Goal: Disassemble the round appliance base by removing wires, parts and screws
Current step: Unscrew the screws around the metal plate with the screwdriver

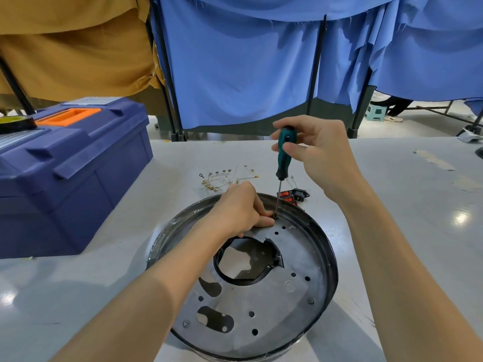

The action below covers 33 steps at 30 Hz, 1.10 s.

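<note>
The round base (261, 296) lies flat on the table (392, 205), close to the near edge and about in the middle. Its inside faces up, so the screws can be reached from above.

The right hand (318, 152) grips the green handle of the screwdriver (284, 155), with fingers and thumb wrapped round it. The tool stands almost straight up. Its thin tip comes down on a screw (275, 216) at the far side of the base, just inside the rim. Holding it upright likely helps the tip stay in the screw head while it turns.

The left hand (240, 207) rests on the base. Its fingers are curled, and the tips pinch at that screw, right beside the tool's tip. I think this is to steady the tip and to catch the screw when it comes loose. The hand's weight also helps keep the base from sliding.

A second screw (310, 300) sits at the right side of the base, and a third screw (186, 323) sits at its near left side, so there is more to undo.

Just past the base, toward the far edge of the table, lie loose wires (224, 178) with little metal ends. Beside them are red switches (287, 195) and a black socket (300, 192). They seem set there to be out of the way. A blue toolbox (65, 165) stands at the left edge.
</note>
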Each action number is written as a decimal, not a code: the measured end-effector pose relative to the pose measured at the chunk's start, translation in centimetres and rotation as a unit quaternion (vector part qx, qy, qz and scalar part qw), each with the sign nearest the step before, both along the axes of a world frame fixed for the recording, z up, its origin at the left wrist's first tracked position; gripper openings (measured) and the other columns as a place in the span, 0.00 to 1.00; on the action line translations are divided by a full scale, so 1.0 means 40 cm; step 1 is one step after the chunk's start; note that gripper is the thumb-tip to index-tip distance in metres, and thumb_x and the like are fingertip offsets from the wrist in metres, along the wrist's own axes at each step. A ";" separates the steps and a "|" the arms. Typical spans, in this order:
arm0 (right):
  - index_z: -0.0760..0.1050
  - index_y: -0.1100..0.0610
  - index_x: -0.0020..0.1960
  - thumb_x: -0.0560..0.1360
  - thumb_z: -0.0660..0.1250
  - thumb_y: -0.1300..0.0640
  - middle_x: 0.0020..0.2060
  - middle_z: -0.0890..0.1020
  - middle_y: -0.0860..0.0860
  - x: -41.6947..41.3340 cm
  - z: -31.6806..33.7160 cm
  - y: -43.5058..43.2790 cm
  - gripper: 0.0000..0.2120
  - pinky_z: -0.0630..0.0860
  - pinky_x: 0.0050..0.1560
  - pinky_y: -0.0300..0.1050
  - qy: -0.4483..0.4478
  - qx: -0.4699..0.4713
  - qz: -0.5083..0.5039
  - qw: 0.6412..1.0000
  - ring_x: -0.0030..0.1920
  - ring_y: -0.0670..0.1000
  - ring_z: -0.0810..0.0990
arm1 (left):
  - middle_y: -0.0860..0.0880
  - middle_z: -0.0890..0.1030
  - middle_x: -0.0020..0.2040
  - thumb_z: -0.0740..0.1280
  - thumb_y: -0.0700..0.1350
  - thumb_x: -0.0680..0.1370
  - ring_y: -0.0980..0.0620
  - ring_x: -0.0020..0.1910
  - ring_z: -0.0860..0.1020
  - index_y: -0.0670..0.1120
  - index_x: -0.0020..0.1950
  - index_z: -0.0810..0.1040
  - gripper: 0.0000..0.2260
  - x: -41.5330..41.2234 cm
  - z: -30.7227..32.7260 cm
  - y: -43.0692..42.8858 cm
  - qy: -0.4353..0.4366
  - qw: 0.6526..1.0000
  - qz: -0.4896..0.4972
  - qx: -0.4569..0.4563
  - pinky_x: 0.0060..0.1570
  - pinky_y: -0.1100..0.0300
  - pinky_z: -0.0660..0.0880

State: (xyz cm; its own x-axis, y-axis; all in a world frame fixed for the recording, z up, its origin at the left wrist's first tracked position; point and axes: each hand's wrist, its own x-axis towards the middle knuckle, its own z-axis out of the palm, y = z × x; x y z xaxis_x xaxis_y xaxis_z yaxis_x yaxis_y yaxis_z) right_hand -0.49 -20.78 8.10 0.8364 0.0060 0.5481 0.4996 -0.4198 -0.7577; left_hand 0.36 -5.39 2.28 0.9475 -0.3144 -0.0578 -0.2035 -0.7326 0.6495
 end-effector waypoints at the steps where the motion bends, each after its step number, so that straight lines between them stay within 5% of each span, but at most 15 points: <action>1: 0.79 0.55 0.56 0.75 0.68 0.67 0.48 0.83 0.51 -0.001 0.001 0.000 0.12 0.80 0.53 0.39 -0.002 0.000 0.007 1.000 0.47 0.47 0.84 | 0.46 0.82 0.35 0.75 0.47 0.72 0.55 0.21 0.70 0.44 0.45 0.84 0.07 0.000 0.000 0.000 -0.001 1.000 0.001 0.001 0.23 0.64 0.70; 5: 0.79 0.48 0.52 0.69 0.76 0.48 0.52 0.77 0.49 -0.001 -0.006 0.014 0.13 0.77 0.49 0.34 -0.009 -0.044 -0.020 0.999 0.49 0.45 0.78 | 0.47 0.82 0.35 0.75 0.46 0.72 0.55 0.23 0.70 0.45 0.43 0.83 0.06 0.000 0.000 -0.001 0.000 1.000 0.004 -0.006 0.25 0.63 0.70; 12: 0.78 0.57 0.60 0.76 0.66 0.70 0.48 0.82 0.52 -0.004 0.000 -0.004 0.16 0.80 0.55 0.41 0.017 0.009 -0.006 1.000 0.47 0.48 0.84 | 0.49 0.79 0.32 0.75 0.47 0.73 0.56 0.23 0.70 0.45 0.44 0.84 0.06 -0.002 0.004 -0.003 0.001 1.000 -0.001 0.005 0.23 0.65 0.69; 14: 0.79 0.54 0.54 0.76 0.70 0.60 0.48 0.81 0.51 -0.007 0.004 -0.002 0.08 0.80 0.53 0.40 0.008 -0.005 -0.001 1.000 0.47 0.45 0.82 | 0.47 0.82 0.35 0.75 0.47 0.72 0.56 0.23 0.70 0.45 0.44 0.84 0.06 -0.001 0.002 -0.003 0.006 1.000 0.002 0.003 0.23 0.64 0.69; 17: 0.78 0.48 0.51 0.67 0.76 0.45 0.50 0.77 0.48 -0.006 -0.003 0.008 0.16 0.74 0.48 0.33 -0.004 -0.058 -0.035 0.998 0.47 0.42 0.77 | 0.47 0.83 0.38 0.75 0.47 0.72 0.55 0.25 0.71 0.45 0.43 0.83 0.06 0.001 0.000 -0.002 0.008 1.000 0.005 -0.006 0.23 0.64 0.70; 23: 0.79 0.56 0.59 0.73 0.70 0.70 0.48 0.83 0.49 -0.006 0.002 0.000 0.18 0.80 0.55 0.45 0.000 -0.007 -0.009 1.000 0.50 0.48 0.82 | 0.52 0.78 0.29 0.75 0.47 0.72 0.57 0.21 0.70 0.45 0.43 0.84 0.06 0.003 -0.003 -0.001 -0.004 1.000 0.005 -0.002 0.22 0.66 0.68; 28: 0.79 0.49 0.54 0.70 0.76 0.52 0.49 0.79 0.47 -0.007 -0.003 0.013 0.14 0.75 0.47 0.30 -0.012 -0.052 -0.001 0.999 0.47 0.42 0.78 | 0.45 0.84 0.41 0.76 0.47 0.72 0.53 0.28 0.74 0.48 0.39 0.82 0.05 0.004 -0.005 0.000 0.000 1.000 0.002 -0.015 0.23 0.65 0.70; 33: 0.78 0.54 0.60 0.74 0.69 0.69 0.48 0.83 0.49 -0.004 0.002 0.004 0.17 0.79 0.52 0.36 0.002 -0.006 0.010 1.000 0.47 0.45 0.83 | 0.45 0.84 0.39 0.76 0.47 0.72 0.53 0.28 0.74 0.48 0.38 0.82 0.05 0.005 -0.006 -0.002 -0.003 1.000 0.003 -0.007 0.22 0.66 0.70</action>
State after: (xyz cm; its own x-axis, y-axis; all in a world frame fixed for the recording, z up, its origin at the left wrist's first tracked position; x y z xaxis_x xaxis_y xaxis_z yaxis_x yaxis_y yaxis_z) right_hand -0.66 -20.62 8.18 0.8378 0.0295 0.5451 0.5056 -0.4187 -0.7544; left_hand 0.57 -5.47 2.06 0.9497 -0.3094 -0.0475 -0.2030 -0.7243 0.6589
